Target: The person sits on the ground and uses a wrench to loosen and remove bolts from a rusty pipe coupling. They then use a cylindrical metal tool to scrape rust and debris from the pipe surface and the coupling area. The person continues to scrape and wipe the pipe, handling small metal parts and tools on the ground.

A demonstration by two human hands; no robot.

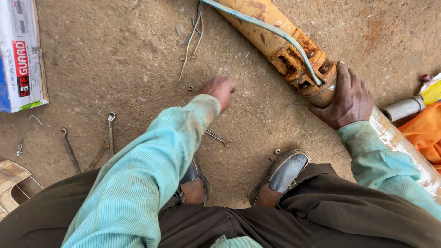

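Observation:
A long yellow, rust-stained pump cylinder (271, 34) lies slantwise on the dirt floor, with a blue cable (257, 24) running along it. My right hand (349, 98) is laid over its rusty flanged joint (301, 64), fingers wrapped on the metal. My left hand (221, 89) reaches down over the ground left of the cylinder, blurred, with its fingers curled under. A small nut (189, 87) lies just left of it. Whether anything is in those fingers is hidden.
Spanners (111, 133) lie on the ground at the left, another (219, 138) under my left sleeve, and a nut (277, 151) by my right shoe (287, 172). A cardboard box (20, 55) stands far left. Loose wires (193, 36) lie at the top; an orange cloth (425, 131) at the right.

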